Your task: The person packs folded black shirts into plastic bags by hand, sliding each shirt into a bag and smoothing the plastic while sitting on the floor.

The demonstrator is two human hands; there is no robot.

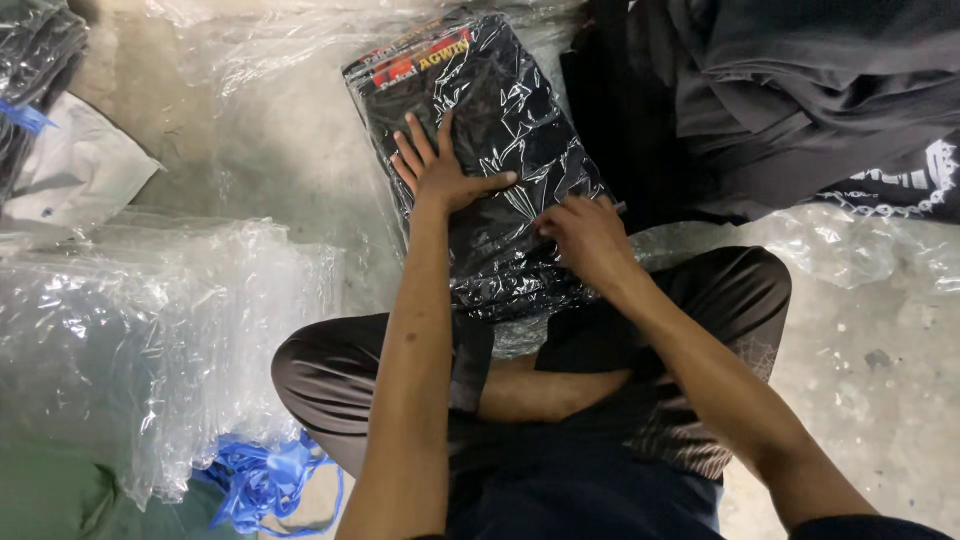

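A: Item one?
B: Folded black garment sealed in a clear, crinkled plastic bag [495, 150], red and yellow printed card at its top edge. Lying flat on the grey concrete floor [290, 150], just ahead of the crossed legs in dark trousers [330, 375].

A: Hands on it?
B: Left hand [440, 170] flat on the middle of the bag, fingers spread wide, palm pressing down, gripping nothing. Right hand [585, 240] at the bag's lower right edge, fingers curled narrow onto the plastic; pinching it or only pressing, impossible to tell.

A: To the left?
B: Stack of empty clear plastic bags [150, 340], well apart from the hands. Tangle of blue plastic strapping [265, 480] at its lower corner. White cloth or paper sheet [85, 170] further back.

A: To the right?
B: Heap of loose black garments [800, 90], unbagged, one with white print [915, 180], just beside the bagged one. More loose clear film [860, 240] in front of the heap
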